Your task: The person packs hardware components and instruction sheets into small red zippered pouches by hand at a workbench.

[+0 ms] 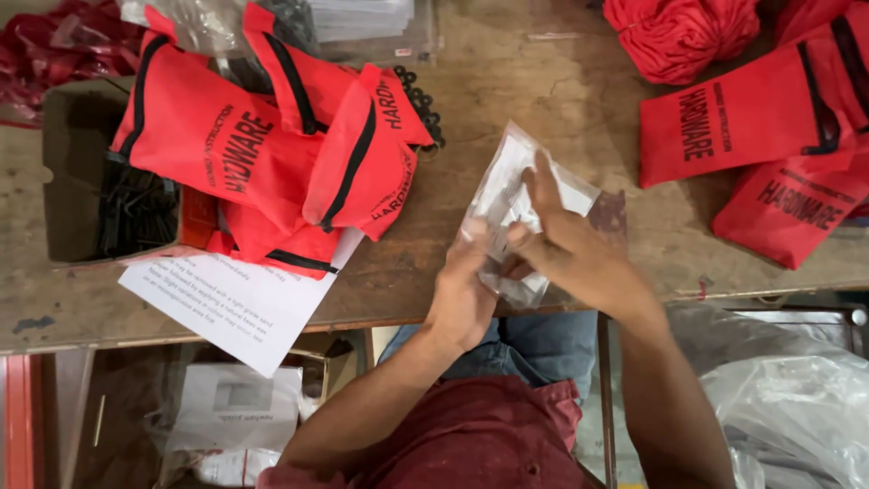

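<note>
The worn wooden tabletop (543,100) carries all items. On its left side, a pile of red fabric pouches (272,145) with black trim rests partly on an open cardboard box (68,181) that contains dark metal parts. A second group of red pouches (769,136) lies at the right edge, well apart from the first. A white printed sheet (240,308) projects from under the left pile and overhangs the near edge of the tabletop.

Near the centre, just above the near edge, both hands hold a small clear plastic bag (511,195). The left hand (463,294) is closed on the lower part of the bag. The right hand (570,249) pinches the bag, with its index finger extended along the plastic.
</note>
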